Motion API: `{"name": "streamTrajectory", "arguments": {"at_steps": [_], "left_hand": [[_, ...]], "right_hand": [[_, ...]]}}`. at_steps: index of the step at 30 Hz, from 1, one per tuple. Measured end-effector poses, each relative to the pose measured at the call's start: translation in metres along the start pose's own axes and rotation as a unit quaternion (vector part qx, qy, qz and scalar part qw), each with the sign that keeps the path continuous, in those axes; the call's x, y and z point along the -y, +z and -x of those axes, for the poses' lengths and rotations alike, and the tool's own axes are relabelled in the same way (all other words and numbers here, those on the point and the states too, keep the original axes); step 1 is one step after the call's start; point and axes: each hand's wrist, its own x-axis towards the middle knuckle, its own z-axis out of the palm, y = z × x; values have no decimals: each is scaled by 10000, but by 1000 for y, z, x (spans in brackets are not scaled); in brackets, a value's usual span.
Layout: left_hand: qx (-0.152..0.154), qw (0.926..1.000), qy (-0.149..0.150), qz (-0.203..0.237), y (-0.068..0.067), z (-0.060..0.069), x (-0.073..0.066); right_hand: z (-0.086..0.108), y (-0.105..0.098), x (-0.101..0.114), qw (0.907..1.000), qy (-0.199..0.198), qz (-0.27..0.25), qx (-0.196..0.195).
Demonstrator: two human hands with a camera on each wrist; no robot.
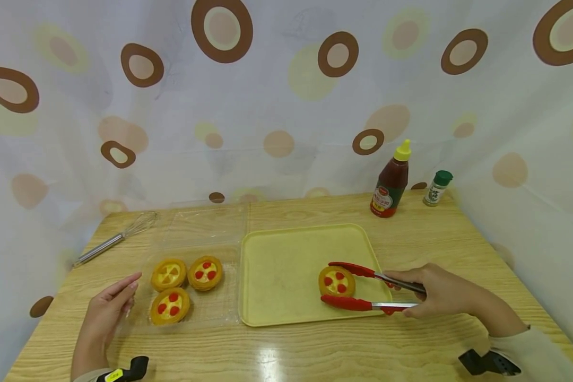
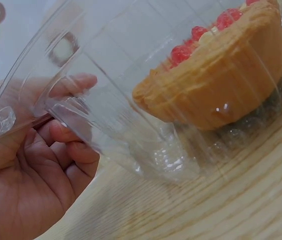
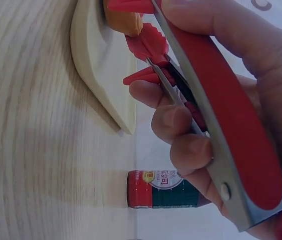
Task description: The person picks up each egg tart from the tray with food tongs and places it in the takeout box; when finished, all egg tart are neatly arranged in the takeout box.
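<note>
My right hand (image 1: 441,292) grips a pair of red-tipped tongs (image 1: 348,303). The tongs' jaws lie on either side of an egg tart (image 1: 336,281) with red berry-like pieces, at the right part of a yellow tray (image 1: 286,313); whether they squeeze it I cannot tell. At the left edge of a clear plastic container (image 1: 219,313), my left hand (image 1: 106,307) holds the rim, its fingers curled by the wall in the left wrist view. Inside the container sit three tarts: a tart with yellow pieces (image 1: 168,274) and two berry-topped tarts (image 1: 205,273).
A whisk (image 1: 110,246) lies at the back left, beside the container's raised clear lid (image 1: 205,223). Behind the tray at the right stand a red sauce bottle (image 1: 390,183) with a yellow cap and a green-capped shaker (image 1: 437,188). A patterned curtain hangs behind the wooden table (image 1: 305,350).
</note>
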Motion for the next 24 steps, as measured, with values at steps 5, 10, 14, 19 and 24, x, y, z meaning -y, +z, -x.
{"name": "streamTrajectory", "arguments": {"at_steps": [5,10,14,19,24], "left_hand": [[-8,10000,58,-17,1,0,-1],[-29,10000,54,-68,1,0,-1],[-37,9999,49,-83,1,0,-1],[-32,9999,59,-76,1,1,-1],[-34,9999,43,-91,2,1,-1]], "right_hand": [[1,2,-2,10000,-12,-4,-70],[2,4,-4,9999,-55,-6,-160],[2,5,-6,9998,-62,-31,-196],[-1,7,-6,9997,-88,-68,-199],[-9,6,0,9994,-180,-84,-268]]}}
